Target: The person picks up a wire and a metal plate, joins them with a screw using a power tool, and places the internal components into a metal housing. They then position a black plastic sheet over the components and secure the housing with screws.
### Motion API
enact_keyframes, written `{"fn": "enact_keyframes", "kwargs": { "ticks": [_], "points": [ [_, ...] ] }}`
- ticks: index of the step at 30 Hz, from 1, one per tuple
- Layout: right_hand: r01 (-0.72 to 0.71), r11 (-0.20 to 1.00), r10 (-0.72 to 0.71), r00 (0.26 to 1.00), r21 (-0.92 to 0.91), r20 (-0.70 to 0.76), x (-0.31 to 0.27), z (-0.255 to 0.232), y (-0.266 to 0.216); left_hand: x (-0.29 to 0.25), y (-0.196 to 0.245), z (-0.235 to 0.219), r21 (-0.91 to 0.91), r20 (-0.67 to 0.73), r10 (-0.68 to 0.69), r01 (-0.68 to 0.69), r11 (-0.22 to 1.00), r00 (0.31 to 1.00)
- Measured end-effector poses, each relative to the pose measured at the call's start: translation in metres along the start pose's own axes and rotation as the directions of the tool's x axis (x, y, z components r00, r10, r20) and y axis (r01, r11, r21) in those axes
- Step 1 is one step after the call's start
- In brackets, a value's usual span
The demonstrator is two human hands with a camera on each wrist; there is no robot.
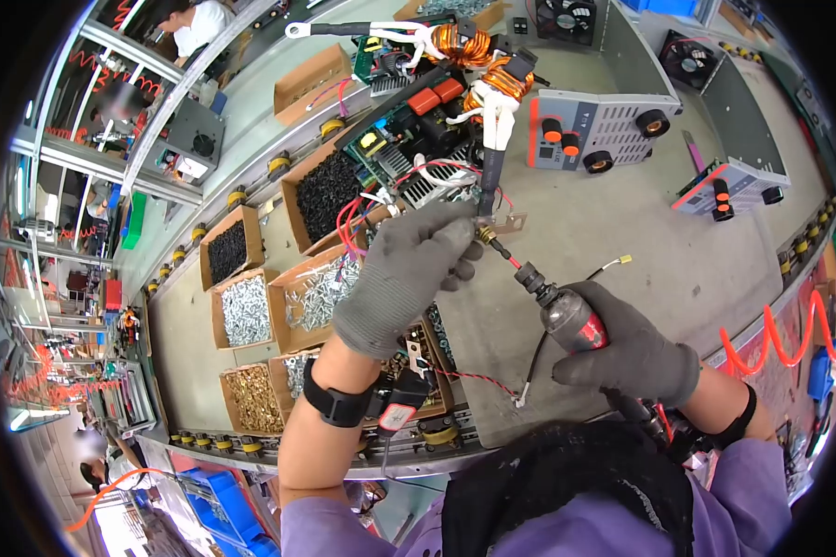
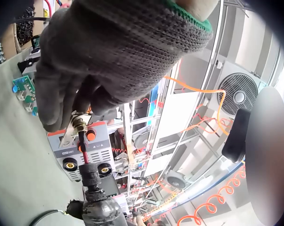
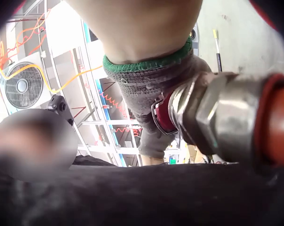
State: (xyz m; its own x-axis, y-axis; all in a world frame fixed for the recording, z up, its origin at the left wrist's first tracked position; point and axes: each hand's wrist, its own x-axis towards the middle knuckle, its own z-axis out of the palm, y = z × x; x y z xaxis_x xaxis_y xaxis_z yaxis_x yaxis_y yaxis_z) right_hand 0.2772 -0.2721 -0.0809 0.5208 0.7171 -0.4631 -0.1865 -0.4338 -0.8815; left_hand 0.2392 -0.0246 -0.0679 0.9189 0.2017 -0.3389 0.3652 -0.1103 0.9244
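Observation:
My gloved left hand (image 1: 413, 265) pinches a small flat metal tab (image 1: 509, 224) with a brass-coloured bolt (image 2: 79, 123) in it. A thick black-sleeved cable (image 1: 491, 172) runs down from the copper coils (image 1: 502, 82) to those fingertips. In my gloved right hand (image 1: 627, 343) I grip an air screwdriver (image 1: 567, 314). Its bit (image 2: 84, 153) points at the bolt and meets its head in the left wrist view. At the right wrist, the tool's metal hose fitting (image 3: 217, 113) shows close up. The green circuit board (image 1: 409, 139) lies beyond my left hand.
Cardboard boxes of silver screws (image 1: 247, 311), black screws (image 1: 325, 197) and brass-coloured fasteners (image 1: 254, 401) stand on the left. Grey machine panels (image 1: 604, 130) with orange-ringed sockets stand at the back right. A loose black wire (image 1: 535, 357) lies on the grey mat. A coiled orange hose (image 1: 780, 339) hangs right.

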Motion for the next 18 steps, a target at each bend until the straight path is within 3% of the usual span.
{"fn": "enact_keyframes", "kwargs": {
  "ticks": [1, 2, 4, 13, 18],
  "points": [
    [-0.042, 0.997, 0.04, 0.999, 0.071, 0.028, -0.002, -0.001, -0.001, 0.001, 0.003, -0.001, 0.04, 0.042, -0.082, 0.08, 0.996, 0.996],
    [-0.042, 0.996, 0.041, 0.999, 0.08, 0.02, -0.003, -0.002, -0.004, 0.003, 0.002, 0.001, 0.047, 0.052, -0.083, 0.08, 0.996, 0.995],
    [-0.173, 0.98, 0.165, 0.982, 0.097, 0.09, -0.006, -0.004, -0.008, 0.009, -0.001, 0.006, -0.052, 0.028, -0.048, 0.05, 0.997, 0.998],
    [-0.15, 0.931, 0.139, 0.989, 0.334, 0.056, -0.017, -0.006, -0.001, 0.029, 0.003, 0.03, 0.001, 0.024, -0.095, 0.095, 0.995, 0.995],
    [-0.161, 0.932, 0.15, 0.987, 0.325, 0.057, -0.022, -0.008, -0.004, 0.029, 0.005, 0.04, 0.011, 0.005, -0.079, 0.079, 0.997, 0.997]
  ]
}}
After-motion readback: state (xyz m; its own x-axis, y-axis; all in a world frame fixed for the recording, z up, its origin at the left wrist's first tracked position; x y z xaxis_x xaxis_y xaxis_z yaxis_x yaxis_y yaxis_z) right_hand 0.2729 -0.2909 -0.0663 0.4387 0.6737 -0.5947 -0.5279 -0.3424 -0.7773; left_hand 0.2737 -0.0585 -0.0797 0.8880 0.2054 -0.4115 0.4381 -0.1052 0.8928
